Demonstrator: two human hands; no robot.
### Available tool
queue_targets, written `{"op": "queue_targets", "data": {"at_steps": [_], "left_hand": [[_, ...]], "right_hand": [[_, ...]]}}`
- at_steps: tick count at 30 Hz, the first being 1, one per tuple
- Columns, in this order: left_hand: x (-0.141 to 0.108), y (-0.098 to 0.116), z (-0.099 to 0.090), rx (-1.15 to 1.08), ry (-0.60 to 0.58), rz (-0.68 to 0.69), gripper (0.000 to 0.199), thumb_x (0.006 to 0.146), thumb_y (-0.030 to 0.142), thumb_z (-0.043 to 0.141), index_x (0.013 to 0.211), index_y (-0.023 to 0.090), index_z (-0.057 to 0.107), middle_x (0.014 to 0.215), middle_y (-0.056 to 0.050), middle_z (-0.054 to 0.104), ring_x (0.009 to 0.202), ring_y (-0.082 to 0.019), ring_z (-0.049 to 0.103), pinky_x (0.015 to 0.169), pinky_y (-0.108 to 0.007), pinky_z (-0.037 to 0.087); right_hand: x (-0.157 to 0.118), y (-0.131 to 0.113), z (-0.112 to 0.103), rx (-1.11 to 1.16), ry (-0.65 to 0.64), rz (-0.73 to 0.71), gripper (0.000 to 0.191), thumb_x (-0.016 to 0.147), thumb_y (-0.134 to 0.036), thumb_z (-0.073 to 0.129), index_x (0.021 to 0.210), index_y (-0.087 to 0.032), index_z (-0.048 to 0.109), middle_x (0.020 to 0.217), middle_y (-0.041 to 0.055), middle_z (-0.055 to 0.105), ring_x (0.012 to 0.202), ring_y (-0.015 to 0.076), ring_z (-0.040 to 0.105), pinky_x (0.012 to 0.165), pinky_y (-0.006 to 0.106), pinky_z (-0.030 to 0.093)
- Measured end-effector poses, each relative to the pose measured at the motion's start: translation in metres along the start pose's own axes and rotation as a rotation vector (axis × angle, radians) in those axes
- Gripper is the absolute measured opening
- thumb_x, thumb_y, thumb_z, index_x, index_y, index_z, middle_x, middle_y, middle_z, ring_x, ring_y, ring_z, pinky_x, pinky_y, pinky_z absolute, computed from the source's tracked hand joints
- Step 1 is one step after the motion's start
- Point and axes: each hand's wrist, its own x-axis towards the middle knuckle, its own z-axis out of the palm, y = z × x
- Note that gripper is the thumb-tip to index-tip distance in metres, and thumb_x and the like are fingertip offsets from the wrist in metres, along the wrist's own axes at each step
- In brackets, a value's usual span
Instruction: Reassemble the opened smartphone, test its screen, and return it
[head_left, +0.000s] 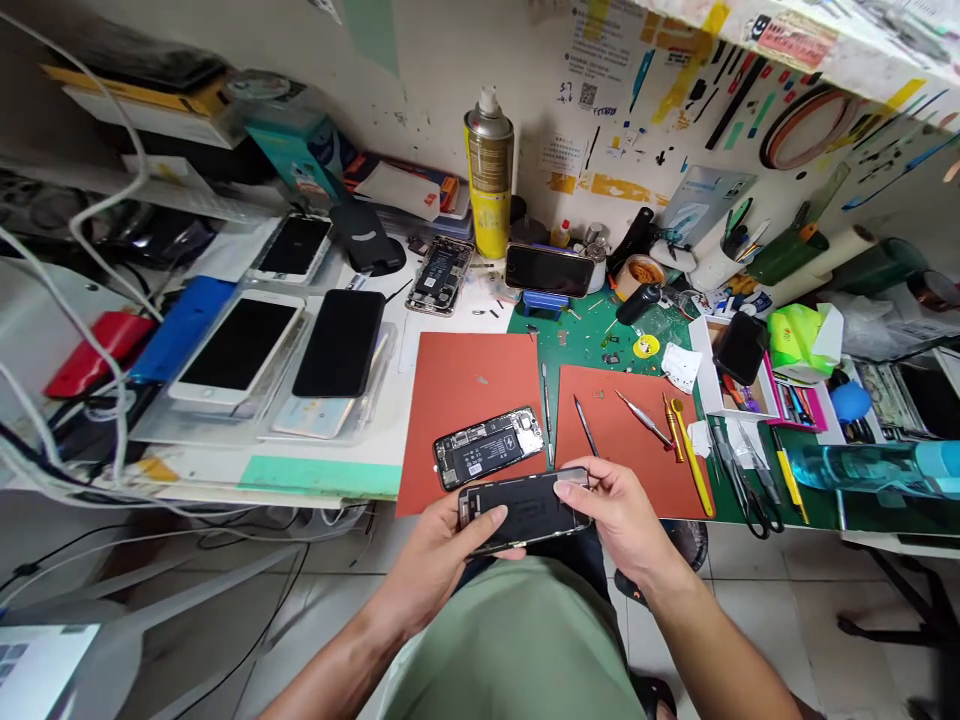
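Note:
Between both hands, just over the bench's front edge, is a dark phone screen assembly with its inner side up. My left hand grips its left end, thumb lying on the black back. Round the right end close the fingers of my right hand, thumb pressed on the upper corner. Right behind it, an opened phone body lies on the orange mat, showing its black battery and circuit board. A thin metal pry tool rests beside that body. Tweezers and a pointed tool lie farther right.
Several phones, including a white one and a black one, rest on the left. At the back stand a yellow spray can and a propped phone. Scissors, a yellow-handled tool and a water bottle are rightward.

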Motion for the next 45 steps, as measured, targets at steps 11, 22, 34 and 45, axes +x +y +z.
{"op": "queue_targets", "data": {"at_steps": [11,22,34,45], "left_hand": [[0.001,-0.002,-0.019,0.27,-0.028,0.17,0.034,0.098,0.052,0.076,0.101,0.018,0.08,0.091,-0.007,0.082,0.086,-0.02,0.075,0.084,-0.03,0.06],[-0.007,0.007,-0.021,0.389,0.069,0.19,0.034,0.08,0.053,0.09,0.085,0.021,0.084,0.086,-0.007,0.084,0.081,-0.026,0.079,0.075,-0.033,0.065],[-0.011,0.007,-0.046,0.411,0.165,0.208,0.04,0.071,0.044,0.097,0.105,0.026,0.088,0.104,-0.006,0.087,0.095,-0.033,0.083,0.087,-0.041,0.07],[-0.004,0.024,-0.102,0.461,0.605,0.375,0.051,0.054,0.048,0.104,0.094,0.022,0.087,0.1,-0.007,0.087,0.094,-0.033,0.083,0.096,-0.045,0.069]], "right_hand": [[-0.013,0.002,-0.001,-0.18,-0.027,0.065,0.046,0.082,-0.061,0.091,0.091,-0.018,0.076,0.074,-0.0005,0.067,0.07,0.0151,0.062,0.066,0.029,0.048],[-0.012,0.004,0.008,-0.308,-0.07,0.064,0.043,0.088,-0.06,0.086,0.093,-0.019,0.075,0.077,-0.0008,0.068,0.076,0.0154,0.059,0.075,0.03,0.044],[-0.005,-0.007,0.028,-0.306,-0.114,0.073,0.047,0.089,-0.065,0.083,0.096,-0.02,0.075,0.081,0.0004,0.071,0.078,0.0164,0.061,0.077,0.03,0.047],[0.023,0.022,-0.03,-1.442,0.582,-0.414,0.047,0.116,-0.053,0.038,0.108,-0.018,0.068,0.101,0.0121,0.074,0.077,0.0232,0.069,0.066,0.034,0.043]]}}
